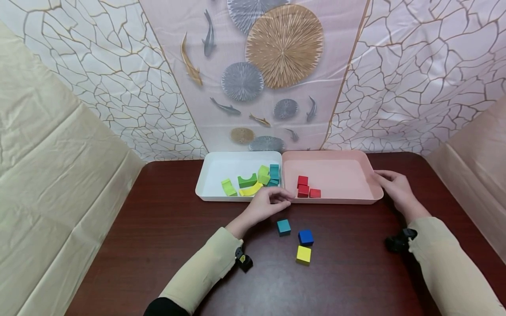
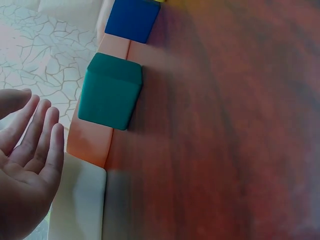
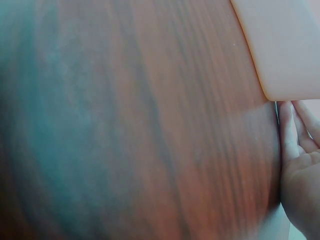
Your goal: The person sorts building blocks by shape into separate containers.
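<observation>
My left hand (image 1: 269, 204) hovers at the front edge where the white tray (image 1: 213, 175) meets the pink tray (image 1: 340, 173). Its fingers are loosely bent with nothing between them, as the left wrist view also shows. At the pink tray's right end, my right hand (image 1: 397, 191) touches the rim with fairly straight fingers. On the table in front lie a teal block (image 1: 283, 228), a blue block (image 1: 306, 237) and a yellow block (image 1: 303, 255). The teal block is nearest my left hand. Three red blocks (image 1: 303, 191) sit in the pink tray's front left part.
Inside the white tray are green blocks (image 1: 229, 187), a green arch (image 1: 247, 181), a curved yellow piece (image 1: 251, 189) and teal blocks (image 1: 274, 171). Both trays stand side by side at the back of the dark wooden table (image 1: 166, 245), before a patterned cloth (image 1: 253, 118).
</observation>
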Available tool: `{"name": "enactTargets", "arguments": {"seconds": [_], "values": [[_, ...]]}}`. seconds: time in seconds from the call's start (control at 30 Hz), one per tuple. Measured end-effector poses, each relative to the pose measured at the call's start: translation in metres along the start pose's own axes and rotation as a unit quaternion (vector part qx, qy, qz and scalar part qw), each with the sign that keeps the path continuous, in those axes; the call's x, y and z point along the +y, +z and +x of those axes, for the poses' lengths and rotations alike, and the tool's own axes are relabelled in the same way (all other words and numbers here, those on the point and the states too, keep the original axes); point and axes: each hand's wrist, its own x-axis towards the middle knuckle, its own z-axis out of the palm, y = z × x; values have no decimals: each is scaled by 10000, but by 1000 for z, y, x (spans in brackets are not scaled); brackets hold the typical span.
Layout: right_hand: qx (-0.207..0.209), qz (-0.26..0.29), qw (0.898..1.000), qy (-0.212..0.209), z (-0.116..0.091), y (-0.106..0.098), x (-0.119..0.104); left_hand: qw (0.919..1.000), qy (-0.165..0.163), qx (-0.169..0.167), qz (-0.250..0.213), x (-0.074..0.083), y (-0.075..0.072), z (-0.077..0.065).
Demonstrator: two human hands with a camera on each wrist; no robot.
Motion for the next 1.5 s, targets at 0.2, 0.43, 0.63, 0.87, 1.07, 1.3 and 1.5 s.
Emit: {"name": "enactTargets", "arguments": {"seconds": [0.2,0.43,0.63,0.87,1.07,1.3,1.5], "values": [[37,2,10000,-8,0,0,1,10000,74,-52,-29,-3,2,-6],[47,39,10000,-44,0,0,1,9999,-82,-65,-32,-6,3,-13],[27,23,10000,-30,2,0,0,9997,-181,-183,-16,-12,1,-17],[23,-20,10000,20,2,-1,0,9985,-296,-467,-46,-12,-1,-18],[20,-39,9999,90,1,-1,1,9961,-369,-798,76,-11,0,-18],[4,74,10000,43,0,0,1,9933,-474,-1057,46,-14,-2,-19],[-22,77,10000,20,0,0,1,9920,-485,-1156,142,-15,-3,-21]]}}
